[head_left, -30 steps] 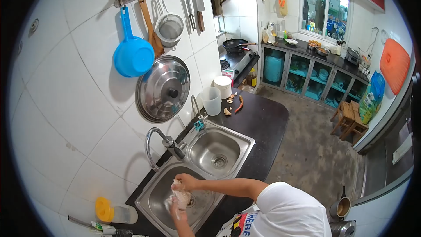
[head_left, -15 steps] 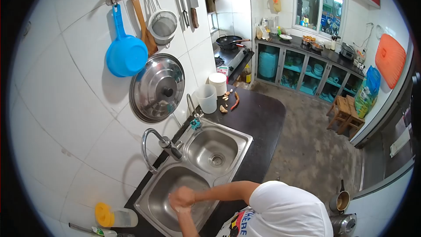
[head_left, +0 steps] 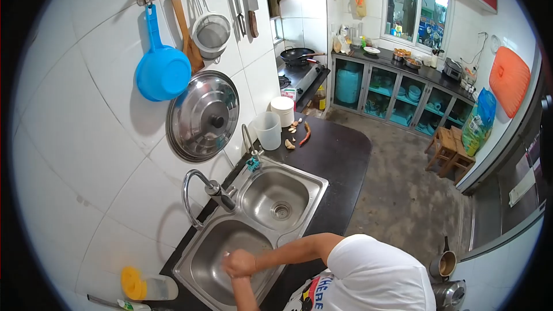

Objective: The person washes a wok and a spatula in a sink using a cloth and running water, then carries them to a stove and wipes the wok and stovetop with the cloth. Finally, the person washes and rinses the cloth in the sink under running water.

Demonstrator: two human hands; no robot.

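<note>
Both of my hands are together, low over the larger basin of the steel double sink (head_left: pixel 203 279). My right hand (head_left: pixel 241 262) is closed, its arm reaching in from the white sleeve. Under it, my left hand (head_left: pixel 236 275) comes up from the bottom edge, its fingers hidden and blurred. Whatever may be between the hands cannot be made out. Above the basin curves a chrome faucet (head_left: pixel 187 187). A thinner tap (head_left: pixel 246 138) stands beside the smaller basin (head_left: pixel 266 196).
On the dark counter (head_left: pixel 340 150) are a translucent container (head_left: pixel 268 131), a white tub (head_left: pixel 283 110), garlic pieces and a red chili (head_left: pixel 305 133). A yellow-lidded jug (head_left: pixel 158 288) stands left of the sink. A blue ladle (head_left: pixel 164 75) and a pot lid (head_left: pixel 201 115) hang on the wall.
The hands stay together over the large basin, with only a slight shift and some blur. The whole view has moved a little to the left.
</note>
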